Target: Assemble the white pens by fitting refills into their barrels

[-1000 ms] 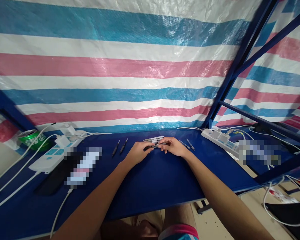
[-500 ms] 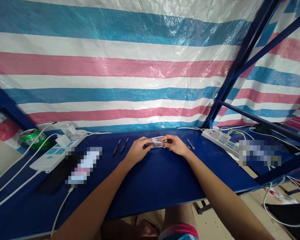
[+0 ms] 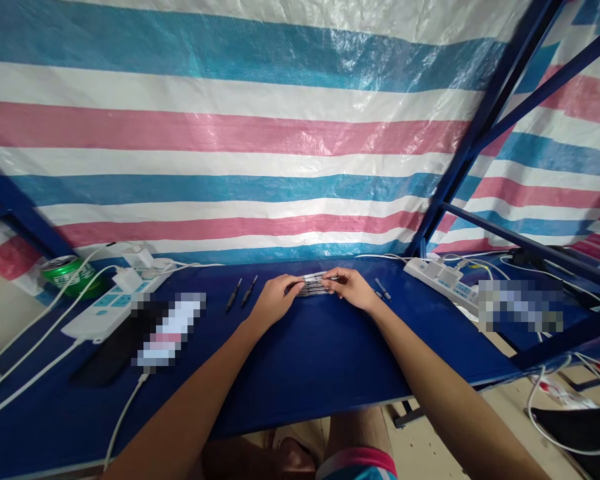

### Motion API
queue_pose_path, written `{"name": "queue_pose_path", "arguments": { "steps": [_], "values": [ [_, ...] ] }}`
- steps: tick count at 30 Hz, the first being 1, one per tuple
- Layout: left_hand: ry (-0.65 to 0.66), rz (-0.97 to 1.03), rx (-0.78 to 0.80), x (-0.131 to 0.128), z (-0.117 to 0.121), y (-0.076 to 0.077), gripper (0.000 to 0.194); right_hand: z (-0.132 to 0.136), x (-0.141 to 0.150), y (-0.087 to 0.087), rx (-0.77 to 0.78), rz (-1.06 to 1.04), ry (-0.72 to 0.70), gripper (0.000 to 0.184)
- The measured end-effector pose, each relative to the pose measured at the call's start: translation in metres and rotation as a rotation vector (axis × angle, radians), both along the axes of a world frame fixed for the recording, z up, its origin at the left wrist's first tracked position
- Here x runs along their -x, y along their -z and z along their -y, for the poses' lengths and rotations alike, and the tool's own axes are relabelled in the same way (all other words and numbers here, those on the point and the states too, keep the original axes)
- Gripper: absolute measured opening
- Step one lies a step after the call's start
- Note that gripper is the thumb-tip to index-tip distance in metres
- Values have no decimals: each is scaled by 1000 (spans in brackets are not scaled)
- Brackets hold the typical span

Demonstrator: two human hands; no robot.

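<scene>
Several slender pens (image 3: 312, 285), clear or silvery with dark parts, lie side by side in a row at the far middle of the blue tabletop. My left hand (image 3: 277, 298) is closed on the left ends of the row, thumb nearest me and fingers on top. At the right ends, my right hand (image 3: 351, 288) pinches the pens between thumb and fingertips. Its fingers hide those ends. Left of my left hand are two dark, pen-like pieces (image 3: 249, 291) with thin tips, lying apart from it. Just beyond my right wrist lie two short greyish pieces (image 3: 383, 290).
On the left stand a white power strip (image 3: 111, 303) with plugs, a green can (image 3: 73, 277) and a blurred-out phone (image 3: 167, 331) on a cable. Another power strip (image 3: 443, 280) lies at the right by the blue metal frame (image 3: 453, 160). A striped sheet (image 3: 260, 133) hangs behind the table (image 3: 310, 360).
My fingers have shifted slightly on the row of pens, and more of its middle shows between my hands. The loose pieces stay where they were.
</scene>
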State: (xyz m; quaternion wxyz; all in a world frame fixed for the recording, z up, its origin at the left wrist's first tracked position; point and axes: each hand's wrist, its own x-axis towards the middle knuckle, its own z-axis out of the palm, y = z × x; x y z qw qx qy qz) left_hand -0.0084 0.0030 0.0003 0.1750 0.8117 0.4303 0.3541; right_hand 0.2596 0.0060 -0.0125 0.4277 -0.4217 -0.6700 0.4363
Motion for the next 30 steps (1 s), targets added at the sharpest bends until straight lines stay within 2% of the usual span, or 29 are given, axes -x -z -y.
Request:
{"name": "queue_pose_path", "arguments": {
  "steps": [8, 16, 24, 30],
  "values": [
    [-7, 57, -29, 0, -1, -1, 18, -3, 0, 4, 33, 3, -44, 48],
    [-2, 36, 21, 0, 1, -1, 36, -2, 1, 2, 26, -24, -38, 47],
    [0, 40, -12, 0, -1, -1, 20, 1, 1, 0, -24, 19, -20, 49],
    [-11, 29, -40, 1, -2, -1, 18, 1, 2, 0, -11, 11, -34, 49]
  ]
}}
